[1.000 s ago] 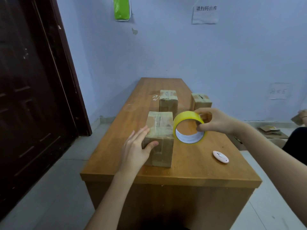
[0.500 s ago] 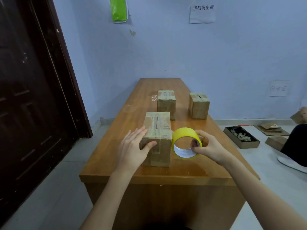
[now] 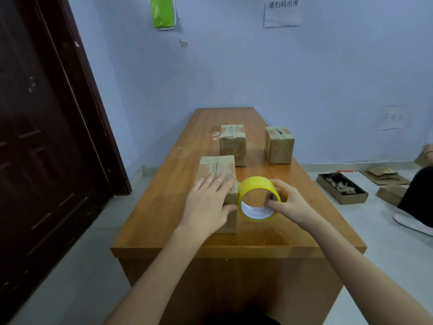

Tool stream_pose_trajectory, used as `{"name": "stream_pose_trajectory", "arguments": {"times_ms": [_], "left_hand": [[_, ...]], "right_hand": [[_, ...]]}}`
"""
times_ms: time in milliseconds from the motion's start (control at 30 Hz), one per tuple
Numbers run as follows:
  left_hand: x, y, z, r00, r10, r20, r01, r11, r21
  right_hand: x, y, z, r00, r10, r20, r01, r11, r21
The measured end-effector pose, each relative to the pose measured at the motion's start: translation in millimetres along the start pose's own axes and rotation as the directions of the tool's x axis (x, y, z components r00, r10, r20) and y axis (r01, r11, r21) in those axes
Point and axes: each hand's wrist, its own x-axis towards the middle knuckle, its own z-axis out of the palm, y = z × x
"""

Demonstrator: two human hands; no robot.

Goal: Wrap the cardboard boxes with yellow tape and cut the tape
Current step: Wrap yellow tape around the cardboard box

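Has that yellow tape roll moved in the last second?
Yes. The yellow tape roll, held by the right hand, came down toward the table and now sits low beside the near box.

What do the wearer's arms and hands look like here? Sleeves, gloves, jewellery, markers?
Both forearms are bare as far as the frame shows: no sleeves in view. The left hand and the right hand wear no gloves. No rings, watch, bands, cables or tracking markers are visible on the wrists or fingers. Fingernails look short and unpainted, though they are small in this view. Dark clothing shows at the bottom edge.
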Motion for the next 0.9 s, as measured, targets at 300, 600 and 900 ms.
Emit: {"name": "stream_pose_trajectory", "arguments": {"times_ms": [300,600,900], "left_hand": [[6.2,4.8,-14.2,0.982,-0.172,0.079,0.167,0.984,0.065],[21.6,17.9,-6.2,0.969,0.227,0.094,-0.233,0.97,0.065],[15.9,9.2,-9.4,0.981,-0.124,-0.152,0.036,0.875,-0.483]], "right_hand": [[0.5,1.8,5.7,0.999,-0.008,-0.032,0.006,0.999,-0.044],[-2.9,1.5,5.9,0.997,-0.014,-0.07,0.015,1.0,0.013],[24.6,-59.8,-4.4,0.977,-0.125,-0.174,0.162,0.963,0.216]]}}
